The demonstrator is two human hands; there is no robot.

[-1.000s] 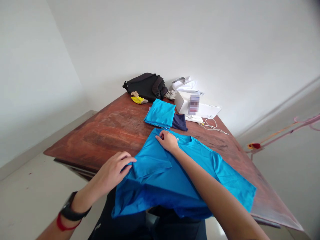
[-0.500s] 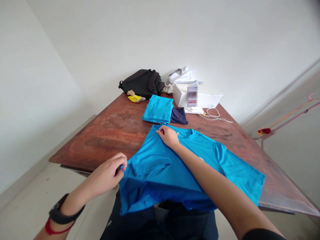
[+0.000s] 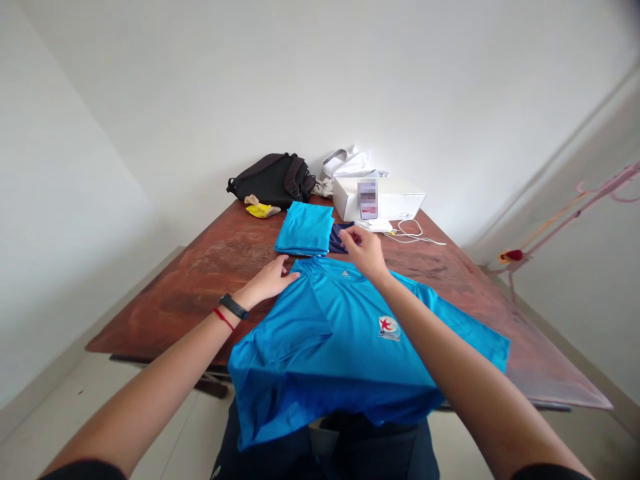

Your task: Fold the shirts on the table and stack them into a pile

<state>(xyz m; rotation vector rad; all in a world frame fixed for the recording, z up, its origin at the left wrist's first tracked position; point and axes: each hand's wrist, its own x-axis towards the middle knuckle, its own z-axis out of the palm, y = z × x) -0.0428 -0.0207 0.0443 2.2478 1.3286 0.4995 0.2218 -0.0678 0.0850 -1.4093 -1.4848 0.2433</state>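
The reddish-brown wooden surface (image 3: 200, 280) stood against white walls (image 3: 200, 100). A blue T-shirt (image 3: 350, 333) lay at 6 o'clock, overhanging the near edge. The left hand (image 3: 267, 280) rested open at its collar; the right hand (image 3: 365, 252) hovered open, empty. A folded blue shirt (image 3: 304, 229) lay at 12 o'clock, a black backpack (image 3: 273, 180) at 11, a white box (image 3: 377, 199) at 1.

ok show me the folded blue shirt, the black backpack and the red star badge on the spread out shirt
Folded blue shirt (image 3: 304, 229), head view, on its top face.
Black backpack (image 3: 270, 181), head view, on its main body.
Red star badge (image 3: 385, 325), head view, on the star.
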